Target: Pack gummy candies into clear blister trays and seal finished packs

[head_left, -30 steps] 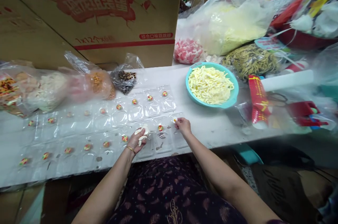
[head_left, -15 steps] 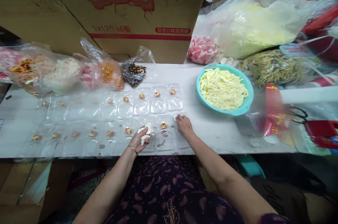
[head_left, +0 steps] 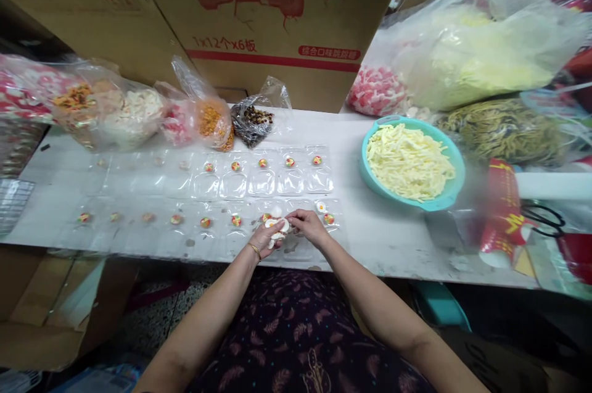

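Observation:
My left hand (head_left: pixel 261 237) is closed around a bunch of small white fried-egg-shaped pieces (head_left: pixel 276 234) with orange-yellow centres. Against that bunch, my right hand (head_left: pixel 309 225) pinches the edge of one piece. Both hands hover over the near row of clear plastic trays (head_left: pixel 217 239). A single fried-egg piece (head_left: pixel 320 206) lies at the right end of this row, just behind a small round multicoloured piece (head_left: pixel 328 219). Similar round pieces sit one to a section along the near row. The far row of clear trays (head_left: pixel 234 186) holds more of them.
A turquoise basin (head_left: pixel 435 203) of pale yellow strips stands to the right. Bags of coloured pieces (head_left: pixel 213 118) line the back left, before a large cardboard box (head_left: pixel 277 81). At right are a big bag of pale yellow pieces (head_left: pixel 499 66), a bag of greenish strands (head_left: pixel 504 128) and black-handled scissors (head_left: pixel 543 220).
My right hand has left the right end of the near row, where a fried-egg piece now lies, and has come left to the bunch in my left hand. The camera view has shifted.

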`<state>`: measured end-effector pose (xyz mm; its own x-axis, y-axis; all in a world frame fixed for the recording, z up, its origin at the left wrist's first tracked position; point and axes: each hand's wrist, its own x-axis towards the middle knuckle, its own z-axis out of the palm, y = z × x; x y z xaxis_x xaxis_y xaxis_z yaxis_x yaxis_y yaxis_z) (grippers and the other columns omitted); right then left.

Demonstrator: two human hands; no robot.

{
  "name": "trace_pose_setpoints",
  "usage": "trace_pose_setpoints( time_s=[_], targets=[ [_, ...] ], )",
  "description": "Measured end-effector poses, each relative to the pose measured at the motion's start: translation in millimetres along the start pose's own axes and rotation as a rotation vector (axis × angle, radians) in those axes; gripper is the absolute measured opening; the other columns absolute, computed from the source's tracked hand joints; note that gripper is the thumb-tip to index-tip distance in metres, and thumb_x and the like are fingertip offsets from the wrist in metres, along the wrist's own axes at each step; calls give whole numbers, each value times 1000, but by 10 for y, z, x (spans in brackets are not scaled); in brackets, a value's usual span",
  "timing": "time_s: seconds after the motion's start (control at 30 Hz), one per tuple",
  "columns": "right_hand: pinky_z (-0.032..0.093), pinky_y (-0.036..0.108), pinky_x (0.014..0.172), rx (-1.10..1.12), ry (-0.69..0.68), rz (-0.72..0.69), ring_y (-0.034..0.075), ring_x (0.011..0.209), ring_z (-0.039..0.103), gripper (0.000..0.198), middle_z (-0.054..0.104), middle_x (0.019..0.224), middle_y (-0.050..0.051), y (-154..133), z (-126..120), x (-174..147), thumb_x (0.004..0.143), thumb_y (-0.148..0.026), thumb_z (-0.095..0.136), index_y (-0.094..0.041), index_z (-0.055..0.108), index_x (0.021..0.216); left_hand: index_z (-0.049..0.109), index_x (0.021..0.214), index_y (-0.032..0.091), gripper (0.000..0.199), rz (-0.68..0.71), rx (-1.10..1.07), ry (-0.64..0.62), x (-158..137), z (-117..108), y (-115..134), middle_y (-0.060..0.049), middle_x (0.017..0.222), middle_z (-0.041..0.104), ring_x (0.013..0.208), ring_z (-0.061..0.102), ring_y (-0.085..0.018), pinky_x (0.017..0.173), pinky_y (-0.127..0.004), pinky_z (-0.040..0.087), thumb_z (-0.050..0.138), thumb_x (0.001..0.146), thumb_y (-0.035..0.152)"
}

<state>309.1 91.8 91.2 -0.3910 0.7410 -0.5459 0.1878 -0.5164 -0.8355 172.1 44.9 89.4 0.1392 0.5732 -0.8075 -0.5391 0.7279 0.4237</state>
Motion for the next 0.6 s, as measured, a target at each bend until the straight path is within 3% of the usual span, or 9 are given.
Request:
trace_pose_setpoints(
  time_s=[0.1, 0.2, 0.33, 0.47, 0.6],
  targets=[
    [38, 22, 49, 58, -2, 63, 9, 50, 46, 25, 58, 64, -3, 118, 70, -10, 66, -37, 57, -19, 64, 81, 53, 82, 15, 38, -5, 35, 5, 7, -89, -61, 1, 59, 56, 44, 49, -7, 33, -13, 29, 76, 55, 30],
    [39, 23, 52, -80, 85, 66, 10, 52, 48, 20, 56, 60, -2, 254, 60, 7, 69, -36, 54, -18, 63, 74, 53, 84, 14, 39, 1, 37, 37, -2, -187, -90, 1, 56, 56, 42, 48, -8, 32, -14, 29, 76, 55, 28],
    [42, 27, 65, -459, 199, -50, 13, 66, 54, 16, 61, 76, 2, 309, 50, 113, 74, -25, 50, -19, 64, 80, 52, 87, 16, 38, -71, -56, 114, -105, -376, -86, -1, 61, 58, 43, 50, -8, 32, -14, 28, 74, 58, 26],
    [40, 27, 76, -881, 118, -203, 17, 85, 54, 20, 59, 93, 6, 228, 241, 334, 80, -27, 48, -19, 62, 92, 51, 93, 18, 38, -88, -153, 145, -282, -575, -93, -2, 70, 59, 47, 53, -8, 32, -13, 30, 71, 61, 25],
    [38, 30, 75, -1204, 55, -176, 21, 88, 52, 20, 58, 94, 10, 206, 467, 550, 84, -22, 42, -17, 60, 90, 51, 91, 19, 35, -54, -237, 173, -437, -694, -101, -2, 71, 59, 48, 53, -8, 32, -12, 31, 70, 63, 24]
  ],
)
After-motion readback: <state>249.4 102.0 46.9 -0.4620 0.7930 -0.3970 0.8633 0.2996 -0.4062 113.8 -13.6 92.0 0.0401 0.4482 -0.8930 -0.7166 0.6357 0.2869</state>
